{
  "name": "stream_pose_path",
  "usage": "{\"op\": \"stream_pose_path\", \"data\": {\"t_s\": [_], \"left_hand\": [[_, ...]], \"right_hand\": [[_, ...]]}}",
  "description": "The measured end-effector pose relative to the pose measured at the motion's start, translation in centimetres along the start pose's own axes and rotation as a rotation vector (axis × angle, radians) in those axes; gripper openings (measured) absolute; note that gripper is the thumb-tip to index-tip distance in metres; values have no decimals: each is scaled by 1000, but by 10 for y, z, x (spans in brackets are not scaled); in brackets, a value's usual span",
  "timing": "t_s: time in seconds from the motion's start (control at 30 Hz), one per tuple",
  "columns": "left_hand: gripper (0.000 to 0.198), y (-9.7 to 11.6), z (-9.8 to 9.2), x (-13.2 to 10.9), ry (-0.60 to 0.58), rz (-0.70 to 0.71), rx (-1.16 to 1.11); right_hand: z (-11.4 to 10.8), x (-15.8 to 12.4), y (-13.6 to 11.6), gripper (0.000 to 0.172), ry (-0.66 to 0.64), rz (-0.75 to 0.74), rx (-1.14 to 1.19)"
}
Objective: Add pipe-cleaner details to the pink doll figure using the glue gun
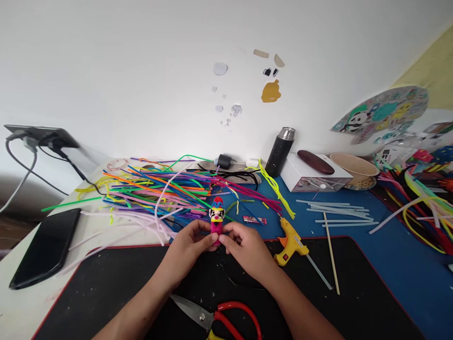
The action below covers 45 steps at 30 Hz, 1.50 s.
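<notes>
A small pipe-cleaner figure with a pink body, a white face and a red and blue top stands upright at the far edge of the black mat. My left hand pinches its base from the left. My right hand pinches it from the right. Both hands have their fingers closed round the figure's lower part.
A heap of coloured pipe cleaners lies behind the figure. A yellow glue gun and a wooden stick lie to the right. Red-handled scissors lie near me. A black phone lies left. A black flask stands at the back.
</notes>
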<state>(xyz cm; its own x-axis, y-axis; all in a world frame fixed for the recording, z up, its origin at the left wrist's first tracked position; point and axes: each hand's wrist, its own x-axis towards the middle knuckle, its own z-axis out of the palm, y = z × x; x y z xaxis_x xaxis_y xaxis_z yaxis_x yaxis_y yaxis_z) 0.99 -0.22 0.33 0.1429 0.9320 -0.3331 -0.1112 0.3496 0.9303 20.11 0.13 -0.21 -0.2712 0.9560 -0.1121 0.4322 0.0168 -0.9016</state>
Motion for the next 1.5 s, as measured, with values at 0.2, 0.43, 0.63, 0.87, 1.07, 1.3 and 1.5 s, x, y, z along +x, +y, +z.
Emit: {"op": "stream_pose_path", "data": {"t_s": [0.2, 0.43, 0.63, 0.87, 1.07, 1.3, 1.5], "left_hand": [[42, -2, -1, 1, -31, 33, 99], [39, -8, 3, -1, -7, 72, 181], [29, -7, 4, -3, -32, 81, 301], [27, -5, -2, -1, -125, 53, 474], [21, -3, -4, -3, -102, 135, 682], [14, 2, -8, -6, -75, 174, 993], [14, 3, -5, -6, -61, 176, 1037]], "right_hand": [[-4, -1, -2, 14, -20, -8, -123], [-10, -4, -12, 17, -64, -1, -274], [-10, -3, -11, 17, -74, 13, -406], [-10, -4, -9, 21, -85, -19, -472], [-9, -4, -13, 21, -95, -11, -484], [-10, -5, -17, 21, -88, -3, -482], [-8, -4, -13, 20, -83, -11, -490]]}}
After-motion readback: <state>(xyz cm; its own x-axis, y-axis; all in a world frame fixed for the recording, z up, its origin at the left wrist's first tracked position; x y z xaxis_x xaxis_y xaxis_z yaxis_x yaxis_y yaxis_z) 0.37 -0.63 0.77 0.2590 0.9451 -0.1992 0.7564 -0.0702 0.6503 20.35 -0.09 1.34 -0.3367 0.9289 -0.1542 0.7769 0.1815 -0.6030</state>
